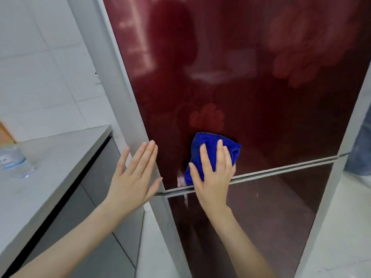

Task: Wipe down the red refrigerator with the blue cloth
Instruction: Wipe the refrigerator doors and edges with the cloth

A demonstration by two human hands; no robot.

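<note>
The red refrigerator [261,97] fills the middle and right of the view, glossy with a faint flower pattern and grey side frames. A grey seam splits its upper and lower doors. My right hand [212,173] presses the folded blue cloth [210,145] flat against the bottom of the upper door, just above the seam. The cloth's lower part is hidden under my palm. My left hand [134,175] lies flat with fingers apart on the fridge's left grey edge, holding nothing.
A grey counter [60,167] with dark cabinet fronts stands at the left, close to the fridge side. A clear plastic bottle [14,159] rests on it. White tiled wall behind. A person's jeans leg [361,149] shows at the far right.
</note>
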